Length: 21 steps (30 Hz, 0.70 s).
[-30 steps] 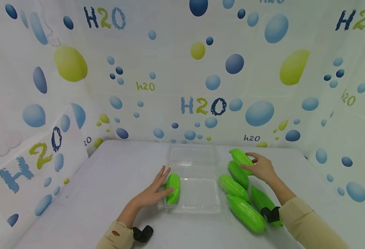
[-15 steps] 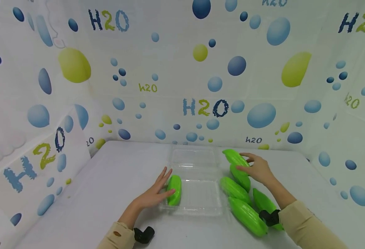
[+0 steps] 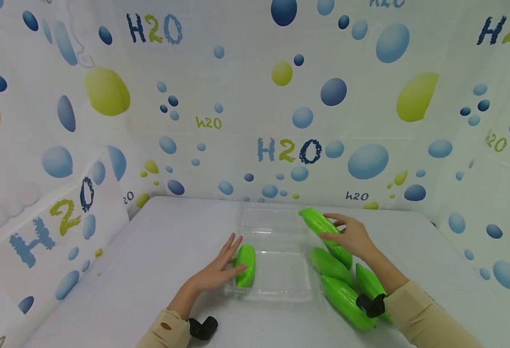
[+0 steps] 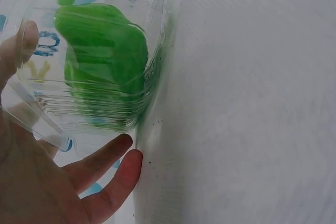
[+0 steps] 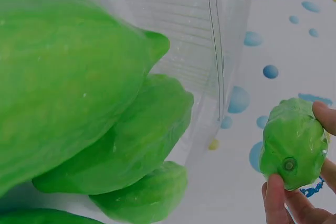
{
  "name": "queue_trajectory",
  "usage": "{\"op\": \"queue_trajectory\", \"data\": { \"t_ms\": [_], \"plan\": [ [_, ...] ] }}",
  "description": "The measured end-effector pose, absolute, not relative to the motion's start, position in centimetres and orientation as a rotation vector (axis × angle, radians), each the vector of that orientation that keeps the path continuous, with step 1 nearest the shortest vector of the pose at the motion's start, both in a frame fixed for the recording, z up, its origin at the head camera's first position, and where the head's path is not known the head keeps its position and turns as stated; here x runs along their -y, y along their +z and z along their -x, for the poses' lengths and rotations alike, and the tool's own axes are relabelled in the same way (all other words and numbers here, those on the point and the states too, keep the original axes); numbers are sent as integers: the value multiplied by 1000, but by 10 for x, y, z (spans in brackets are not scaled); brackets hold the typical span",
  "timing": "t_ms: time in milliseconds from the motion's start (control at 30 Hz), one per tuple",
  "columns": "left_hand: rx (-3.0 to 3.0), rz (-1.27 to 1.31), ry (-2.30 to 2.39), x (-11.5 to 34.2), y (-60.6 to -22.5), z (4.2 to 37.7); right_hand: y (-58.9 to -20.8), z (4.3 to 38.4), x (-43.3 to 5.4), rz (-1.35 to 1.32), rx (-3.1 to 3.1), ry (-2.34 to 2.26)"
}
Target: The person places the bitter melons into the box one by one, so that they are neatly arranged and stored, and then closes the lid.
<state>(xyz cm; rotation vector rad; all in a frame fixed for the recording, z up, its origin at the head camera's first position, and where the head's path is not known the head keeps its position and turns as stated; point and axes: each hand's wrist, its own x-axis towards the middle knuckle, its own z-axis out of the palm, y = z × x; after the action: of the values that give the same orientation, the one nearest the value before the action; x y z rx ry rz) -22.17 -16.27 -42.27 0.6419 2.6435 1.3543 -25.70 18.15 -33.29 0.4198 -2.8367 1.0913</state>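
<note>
My right hand (image 3: 352,237) pinches a shiny green vegetable (image 3: 316,221) between thumb and fingers, just beyond the far right corner of the clear container (image 3: 281,270), its pointed tip overlapping the right edge of the open lid (image 3: 261,220), which lies on the container's far side. Seen from my right wrist, the held piece turns its blunt end, with a small round stem mark, toward the camera. My left hand (image 3: 216,270) is at the container's left wall, its fingers spread and nearly straight; whether its thumb touches the vegetable inside (image 3: 247,266) or only the plastic, I cannot tell. That inside piece lies lengthwise along the container's left wall, and from my left wrist it shows green through the plastic. To the right of the container, four more green vegetables (image 3: 344,299) lie slantwise on the white worktop (image 3: 168,232): three one behind another near its right wall, the farthest partly hidden by the piece I hold, and the fourth farther right, partly under my right forearm in the head view. A black wrist camera (image 3: 203,328) sits by my left beige sleeve (image 3: 163,328), nearer me than the container. Well beyond the container hangs a white sheet (image 3: 237,82) printed with blue and yellow-green drops and "H2O".
</note>
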Motion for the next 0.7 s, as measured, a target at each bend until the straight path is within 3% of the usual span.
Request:
{"op": "queue_trajectory", "data": {
  "t_ms": [700],
  "plan": [
    [-2656, -640, 1328, 163, -426, 223, -341, 256, -156, -530, 2831, 1174]
  ]
}}
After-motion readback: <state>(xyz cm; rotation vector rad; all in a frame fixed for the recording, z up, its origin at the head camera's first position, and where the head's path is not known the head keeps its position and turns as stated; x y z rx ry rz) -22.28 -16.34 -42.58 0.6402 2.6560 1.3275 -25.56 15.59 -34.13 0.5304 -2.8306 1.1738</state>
